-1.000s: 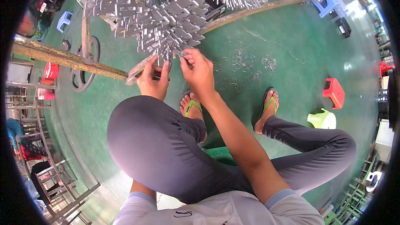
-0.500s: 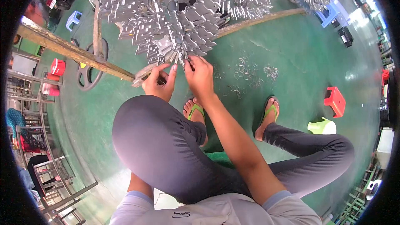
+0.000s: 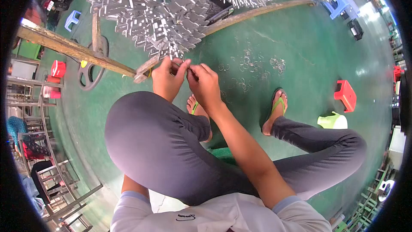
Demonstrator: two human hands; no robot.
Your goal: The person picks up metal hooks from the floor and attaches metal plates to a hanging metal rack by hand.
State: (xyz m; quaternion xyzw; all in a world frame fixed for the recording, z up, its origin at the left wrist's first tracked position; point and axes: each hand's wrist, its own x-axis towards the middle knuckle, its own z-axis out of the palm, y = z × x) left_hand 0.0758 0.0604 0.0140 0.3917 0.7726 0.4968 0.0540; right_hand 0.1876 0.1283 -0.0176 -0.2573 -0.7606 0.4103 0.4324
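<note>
- From the head view, I saw a seated person in dark trousers [image 3: 150, 146], both bare hands raised at the bottom tip of a big cluster of metal pieces [image 3: 150, 8].
- The left hand [image 3: 167, 79] had its thumb and fingers bent toward each other just under that tip; the grip was partly hidden, so I could not tell whether it pinched a piece.
- The right hand [image 3: 204, 86] was right beside it, fingertips curled in and turned toward the left thumb; whether that grip was closed on something small, I could not tell either.
- The big cluster filled the upper part of the view, its silvery pieces overlapping down to a narrow end by the hands.
- Two more clusters showed farther right, past a wooden bar [image 3: 257, 13].
- A rough wooden beam [image 3: 77, 53] came in from the left, its end near the left hand.
- Little wiry scraps [image 3: 249, 62] lay scattered on the green floor [image 3: 304, 86], beyond the feet in green-strapped sandals.
- A red stool [image 3: 345, 96] stood to the right, near a lime-green container [image 3: 333, 121].
</note>
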